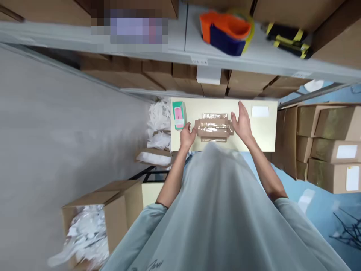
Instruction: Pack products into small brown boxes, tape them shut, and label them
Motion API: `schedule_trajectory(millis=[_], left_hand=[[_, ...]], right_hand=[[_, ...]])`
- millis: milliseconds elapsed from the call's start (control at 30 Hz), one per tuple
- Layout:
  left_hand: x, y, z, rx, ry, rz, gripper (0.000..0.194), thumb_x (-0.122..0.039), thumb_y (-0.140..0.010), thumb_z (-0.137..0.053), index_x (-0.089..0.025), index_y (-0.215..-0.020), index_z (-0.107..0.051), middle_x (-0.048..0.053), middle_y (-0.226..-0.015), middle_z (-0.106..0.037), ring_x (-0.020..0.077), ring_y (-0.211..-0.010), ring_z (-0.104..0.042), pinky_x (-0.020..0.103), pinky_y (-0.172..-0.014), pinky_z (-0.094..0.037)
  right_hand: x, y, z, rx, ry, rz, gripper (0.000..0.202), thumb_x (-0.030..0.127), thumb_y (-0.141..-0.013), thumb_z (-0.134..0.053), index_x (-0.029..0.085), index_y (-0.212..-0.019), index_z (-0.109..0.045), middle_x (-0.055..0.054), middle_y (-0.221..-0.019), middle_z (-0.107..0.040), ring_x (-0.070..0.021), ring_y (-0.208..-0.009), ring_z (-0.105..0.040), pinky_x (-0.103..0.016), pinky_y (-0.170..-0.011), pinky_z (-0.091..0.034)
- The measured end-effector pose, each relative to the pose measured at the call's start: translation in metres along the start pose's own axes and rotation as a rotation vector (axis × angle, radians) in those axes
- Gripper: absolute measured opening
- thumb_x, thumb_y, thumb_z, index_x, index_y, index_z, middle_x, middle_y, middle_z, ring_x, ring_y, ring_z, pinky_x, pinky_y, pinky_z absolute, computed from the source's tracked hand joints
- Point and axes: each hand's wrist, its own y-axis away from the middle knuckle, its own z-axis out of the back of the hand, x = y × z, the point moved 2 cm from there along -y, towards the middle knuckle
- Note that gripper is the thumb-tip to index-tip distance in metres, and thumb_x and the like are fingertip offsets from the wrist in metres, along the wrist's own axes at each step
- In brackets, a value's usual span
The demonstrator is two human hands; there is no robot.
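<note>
A small brown cardboard box [213, 128] with shiny clear tape and spread flaps lies on the cream table [225, 106]. My left hand [187, 136] is at the box's left end, its fingers apart and slightly curled, holding nothing that shows. At the right end, my right hand [242, 121] is raised with fingers spread and nothing in it. A green and pink box [178, 115] stands just beyond my left hand. Farther right on the table lies a white label or paper [260, 111].
A shelf [180, 52] crosses above the table, bearing an orange and blue tape dispenser [225, 32] and a black and yellow item [290, 39]. Stacked cartons [335, 146] stand right. White crumpled material [159, 116] lies left; an open carton [115, 222] stands lower left.
</note>
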Motion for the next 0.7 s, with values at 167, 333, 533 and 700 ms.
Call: schedule_trajectory(millis=[167,333,533,700], left_hand=[[0.025,0.015,-0.018,0.021,0.006,-0.02,0.047,-0.031,-0.102,-0.069,-0.013,-0.146,-0.073,0.021,-0.147,-0.078,0.0324,-0.13,-0.078,0.046,-0.12,-0.058],[0.009,0.012,-0.051,0.023,-0.04,-0.05,0.053,-0.033,-0.1,-0.072,-0.015,-0.149,-0.07,0.019,-0.144,-0.079,0.0362,-0.135,-0.075,0.048,-0.123,-0.055],[-0.008,0.019,-0.077,-0.001,-0.074,0.002,0.069,-0.059,-0.093,-0.086,-0.019,-0.146,-0.066,0.018,-0.138,-0.081,0.0423,-0.133,-0.075,0.049,-0.114,-0.058],[-0.001,0.007,-0.082,0.032,-0.112,0.048,0.059,-0.064,-0.09,-0.088,-0.019,-0.125,-0.073,0.019,-0.117,-0.085,0.043,-0.125,-0.078,0.046,-0.107,-0.057]], right_hand=[[-0.005,0.077,-0.069,0.242,-0.173,-0.209,0.072,0.029,-0.113,-0.034,0.011,-0.183,-0.025,-0.022,-0.182,-0.048,-0.0356,-0.168,-0.049,-0.061,-0.135,-0.046],[-0.001,0.072,-0.087,0.274,-0.169,-0.235,0.075,0.034,-0.115,-0.036,0.01,-0.184,-0.019,-0.025,-0.183,-0.044,-0.0354,-0.17,-0.045,-0.057,-0.132,-0.05],[-0.017,0.054,-0.105,0.308,-0.209,-0.368,0.084,0.053,-0.117,-0.037,0.001,-0.18,-0.019,-0.033,-0.181,-0.042,-0.0375,-0.162,-0.055,-0.051,-0.125,-0.055],[-0.032,0.046,-0.12,0.395,-0.188,-0.432,0.071,0.051,-0.12,-0.029,0.004,-0.174,-0.034,-0.031,-0.167,-0.061,-0.0374,-0.148,-0.068,-0.05,-0.12,-0.057]])
